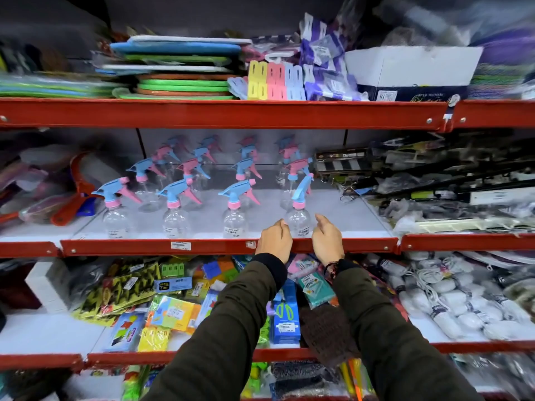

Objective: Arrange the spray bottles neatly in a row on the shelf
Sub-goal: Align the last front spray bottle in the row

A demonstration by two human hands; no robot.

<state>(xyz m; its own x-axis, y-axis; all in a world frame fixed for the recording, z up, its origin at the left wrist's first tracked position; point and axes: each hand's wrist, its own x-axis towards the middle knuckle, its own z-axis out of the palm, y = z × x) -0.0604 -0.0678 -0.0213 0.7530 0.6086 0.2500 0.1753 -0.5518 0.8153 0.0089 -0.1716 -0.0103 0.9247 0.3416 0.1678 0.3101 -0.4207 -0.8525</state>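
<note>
Red metal shelving fills the wall; the middle shelf (pixel 341 209) has a pale grey board behind a red front lip, and much of the edges of the scene is blurred. Clear spray bottles (pixel 176 209) with blue and pink trigger heads stand upright on it in four files running from near to far; the nearest row has four, spaced apart. The rightmost near bottle (pixel 298 215) has its head turned unlike the others; the left hand (pixel 274 241) and right hand (pixel 327 240) sit either side of its base at the lip, fingers curled and apart, neither closed on it; whether fingertips touch it I cannot tell. On the shelf above, a stack of flat mats (pixel 179 70), coloured pegs (pixel 275 81) and a white box (pixel 411 70); below, packets (pixel 170 311) left and white bundles (pixel 451 302) right.
</note>
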